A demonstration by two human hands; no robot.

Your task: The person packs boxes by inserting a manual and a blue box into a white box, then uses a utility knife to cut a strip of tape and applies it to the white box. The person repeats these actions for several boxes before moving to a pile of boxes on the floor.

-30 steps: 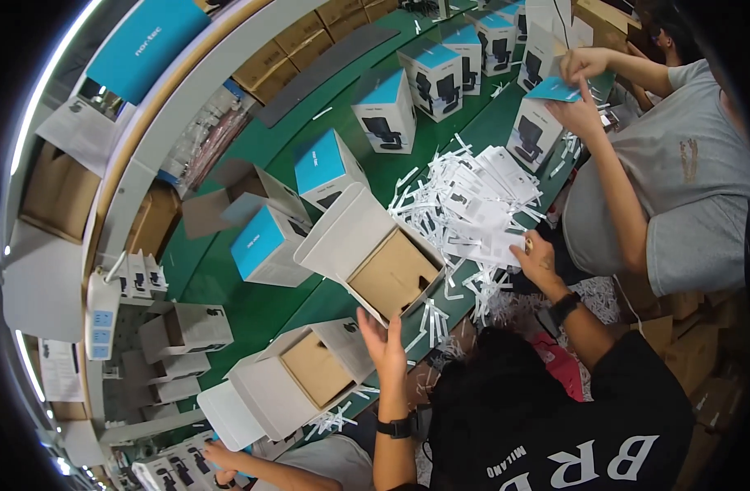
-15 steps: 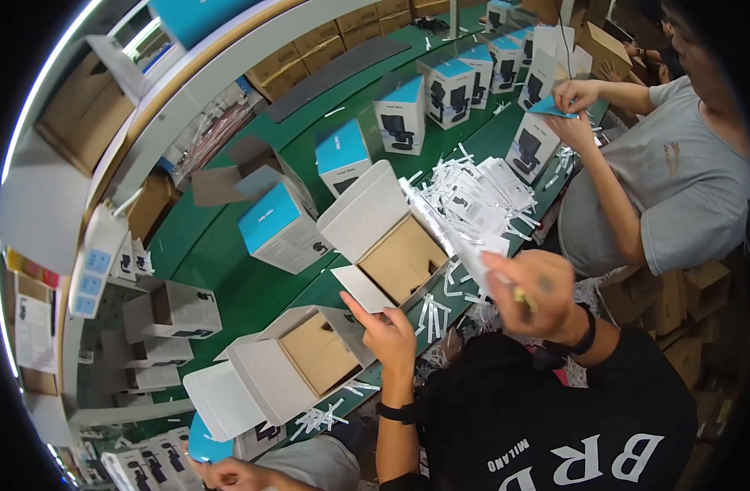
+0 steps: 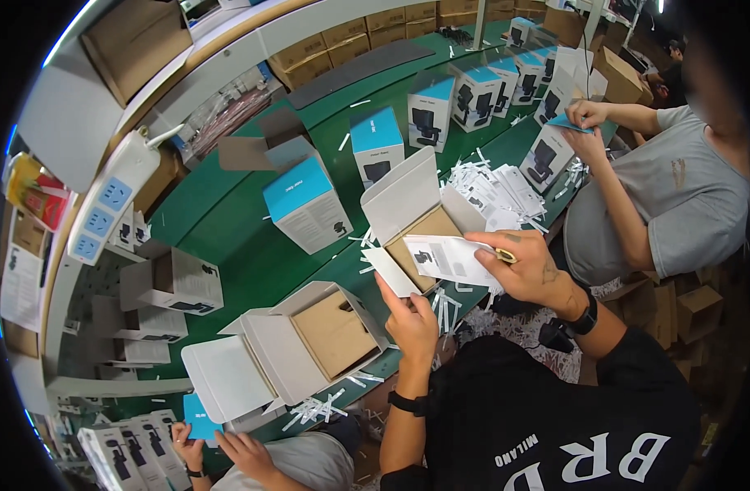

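A white folded leaflet (image 3: 445, 255) with printed pictures is pinched in my right hand (image 3: 529, 266), which wears a ring. The leaflet is over the mouth of an open white carton (image 3: 408, 190), partly covering the brown cardboard insert (image 3: 434, 229) inside. My left hand (image 3: 410, 321) is at the carton's near side, its index finger stretched against the small side flap (image 3: 391, 274); its other fingers are partly bent and hold nothing visible. To the left lies a second open white carton (image 3: 256, 360), also with a brown insert (image 3: 330, 331).
Loose leaflets and paper strips (image 3: 494, 192) lie behind the carton. Blue-topped boxes (image 3: 309, 204) stand along the green table (image 3: 228, 270). A co-worker in grey (image 3: 637, 192) handles a box on the right; another person's hands (image 3: 244, 458) hold a blue-topped box lower left. A power strip (image 3: 113, 196) is mounted left.
My right hand has brought the leaflet left and down over the carton's opening. My left index finger has come against the side flap. The whole view has shifted slightly.
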